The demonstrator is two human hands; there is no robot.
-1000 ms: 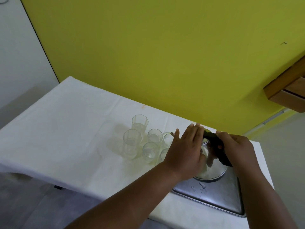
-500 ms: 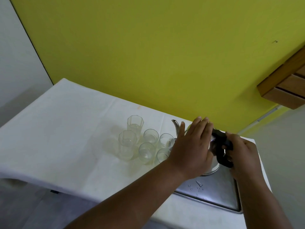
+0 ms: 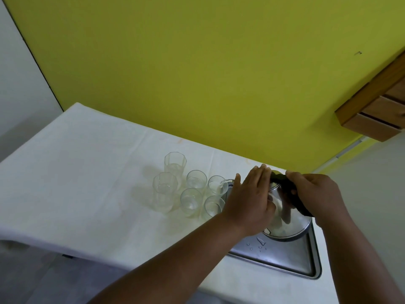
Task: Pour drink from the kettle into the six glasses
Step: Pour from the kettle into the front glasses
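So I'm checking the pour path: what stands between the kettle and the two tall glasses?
Four short glasses, in two rows on the cloth, fill that stretch in the head view.

Both bare forearms reach in from the lower edge and converge on the kettle (image 3: 287,218). The left hand (image 3: 249,200) lies palm-down against its side — fingers straight and pressed together, pointing away from the person, thumb spread to the left. The right hand (image 3: 315,194) is curled over the black handle (image 3: 291,196), knuckles up, fingers wrapped round it — the wrist bent slightly inward. The two hands sit near each other without touching.
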